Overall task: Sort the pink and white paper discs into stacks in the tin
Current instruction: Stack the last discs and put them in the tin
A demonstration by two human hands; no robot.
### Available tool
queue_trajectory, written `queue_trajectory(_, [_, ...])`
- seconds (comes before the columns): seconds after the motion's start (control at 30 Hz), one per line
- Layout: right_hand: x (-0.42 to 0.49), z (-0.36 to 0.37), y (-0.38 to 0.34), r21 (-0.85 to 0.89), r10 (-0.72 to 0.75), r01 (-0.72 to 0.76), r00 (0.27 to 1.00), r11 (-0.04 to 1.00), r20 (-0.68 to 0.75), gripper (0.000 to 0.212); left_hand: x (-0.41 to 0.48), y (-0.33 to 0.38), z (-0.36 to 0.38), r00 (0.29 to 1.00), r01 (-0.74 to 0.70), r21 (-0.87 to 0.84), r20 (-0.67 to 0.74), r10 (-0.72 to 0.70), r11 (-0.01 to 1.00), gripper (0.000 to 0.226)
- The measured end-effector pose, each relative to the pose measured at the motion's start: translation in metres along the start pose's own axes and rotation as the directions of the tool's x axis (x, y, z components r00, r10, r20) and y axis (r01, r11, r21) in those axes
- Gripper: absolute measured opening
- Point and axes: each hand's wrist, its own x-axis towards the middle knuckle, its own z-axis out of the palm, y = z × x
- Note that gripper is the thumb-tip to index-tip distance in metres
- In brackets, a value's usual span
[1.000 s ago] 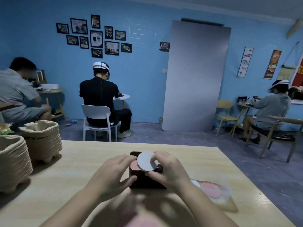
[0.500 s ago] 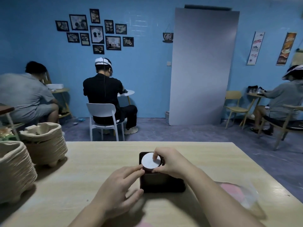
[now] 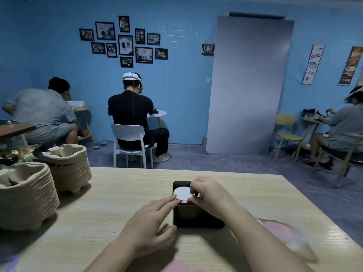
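Currently, at 9 o'clock on the table (image 3: 117,193) stand two stacks of pulp trays (image 3: 25,193), not part of the task. The left hand (image 3: 149,226) rests at 6 o'clock, fingers spread and holding nothing, its fingertips (image 3: 172,200) touching the near-left edge of the white disc (image 3: 181,193). That disc lies flat, face up, atop a stack in the far end of the dark tin (image 3: 196,218); thin pink edges show beneath it. The tin sits at table centre, its long axis apparently running 12 to 6 o'clock. The right hand (image 3: 210,195) pinches the disc's right edge, thumb and forefinger nearly closed on it. At 4 o'clock, the clear bag (image 3: 284,232) holds more pink discs (image 3: 277,230), so sorting appears partly done, with discs remaining.
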Motion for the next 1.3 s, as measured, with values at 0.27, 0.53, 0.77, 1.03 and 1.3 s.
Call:
queue_trajectory(0.27, [-0.09, -0.014, -0.032, 0.066, -0.148, 0.175, 0.942, 0.982, -0.303, 0.011, -0.02, 0.025, -0.015, 0.994, -0.014, 0.008, -0.107, 0.015, 1.0, 0.046])
queue_trajectory(0.53, [-0.17, -0.004, -0.048, 0.188, -0.008, 0.006, 1.0, 0.982, 0.012, 0.037, -0.067, 0.045, 0.007, 0.998, -0.008, 0.005, -0.055, 0.008, 1.0, 0.034])
queue_trajectory(0.77, [-0.183, 0.003, -0.062, 0.202, 0.02, -0.047, 0.991, 0.978, 0.135, 0.072, -0.084, 0.049, 0.012, 0.996, 0.013, 0.003, 0.085, -0.013, 1.0, 0.068])
queue_trajectory(1.03, [-0.18, 0.008, -0.055, 0.235, 0.049, -0.051, 0.999, 0.971, 0.011, 0.047, -0.084, 0.052, 0.009, 0.999, 0.017, -0.039, -0.026, -0.018, 0.999, 0.053])
queue_trajectory(1.3, [-0.179, 0.01, -0.058, 0.324, 0.031, 0.0, 0.996, 0.946, -0.088, 0.047, -0.067, 0.066, 0.018, 0.995, -0.062, -0.099, -0.081, 0.054, 0.993, 0.046])
